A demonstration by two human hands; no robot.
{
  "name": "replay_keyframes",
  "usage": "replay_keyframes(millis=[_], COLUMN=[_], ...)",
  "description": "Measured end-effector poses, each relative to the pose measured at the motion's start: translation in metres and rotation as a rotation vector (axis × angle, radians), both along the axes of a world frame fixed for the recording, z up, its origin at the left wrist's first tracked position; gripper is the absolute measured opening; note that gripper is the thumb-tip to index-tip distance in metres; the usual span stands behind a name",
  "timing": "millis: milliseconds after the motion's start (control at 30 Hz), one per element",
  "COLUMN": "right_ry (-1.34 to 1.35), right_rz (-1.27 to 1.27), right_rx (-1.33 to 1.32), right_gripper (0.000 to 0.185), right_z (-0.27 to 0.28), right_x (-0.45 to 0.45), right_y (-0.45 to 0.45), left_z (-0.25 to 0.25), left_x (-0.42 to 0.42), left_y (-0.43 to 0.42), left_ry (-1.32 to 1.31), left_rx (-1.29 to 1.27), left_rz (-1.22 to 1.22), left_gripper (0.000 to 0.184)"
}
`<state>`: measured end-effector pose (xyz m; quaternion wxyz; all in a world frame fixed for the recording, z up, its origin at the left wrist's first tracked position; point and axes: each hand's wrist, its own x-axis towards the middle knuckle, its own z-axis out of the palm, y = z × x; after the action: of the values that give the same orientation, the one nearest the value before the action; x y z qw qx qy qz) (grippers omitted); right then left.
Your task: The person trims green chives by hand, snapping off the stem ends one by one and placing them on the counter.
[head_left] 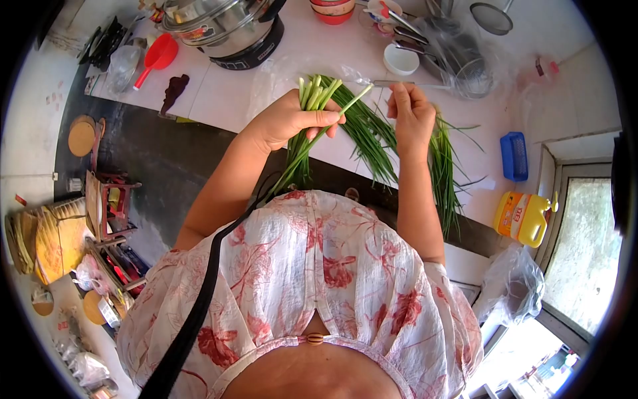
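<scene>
A bunch of chives (300, 159) is gripped in my left hand (299, 120), pale cut ends up and green leaves hanging toward my shirt. One stalk (355, 100) sticks out to the right from under the thumb. To its right, my right hand (411, 116) is raised with thumb and fingers pinched together; whether anything small is between them I cannot make out. More chives (362, 136) lie on the white counter between my hands, and another pile (444, 169) lies beside my right forearm, its leaves drooping over the counter's edge.
A clear plastic bag (266, 83) and a thin metal utensil (435, 86) lie behind my hands. Farther back are a steamer pot (222, 33), a white bowl (401, 60) and a red ladle (158, 56). A blue basket (514, 156) and yellow jug (525, 216) stand right.
</scene>
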<state>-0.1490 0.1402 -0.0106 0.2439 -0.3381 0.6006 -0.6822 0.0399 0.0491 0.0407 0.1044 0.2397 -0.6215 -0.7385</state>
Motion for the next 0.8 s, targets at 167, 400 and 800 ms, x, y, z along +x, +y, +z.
replay_keyframes(millis=[167, 400, 800], right_ry=[0.690, 1.036, 0.537], right_rz=[-0.137, -0.239, -0.056], right_rx=[0.579, 0.754, 0.487], right_gripper=[0.018, 0.020, 0.041], right_z=[-0.059, -0.144, -0.037], right_x=[-0.050, -0.093, -0.031], right_y=[0.018, 0.040, 0.012], left_z=[0.005, 0.001, 0.000], left_x=[-0.001, -0.004, -0.011], left_y=[0.001, 0.002, 0.007], left_ry=[-0.031, -0.066, -0.085], left_rx=[-0.027, -0.047, -0.084], left_rz=[0.057, 0.075, 0.154], left_gripper=[0.021, 0.021, 0.021])
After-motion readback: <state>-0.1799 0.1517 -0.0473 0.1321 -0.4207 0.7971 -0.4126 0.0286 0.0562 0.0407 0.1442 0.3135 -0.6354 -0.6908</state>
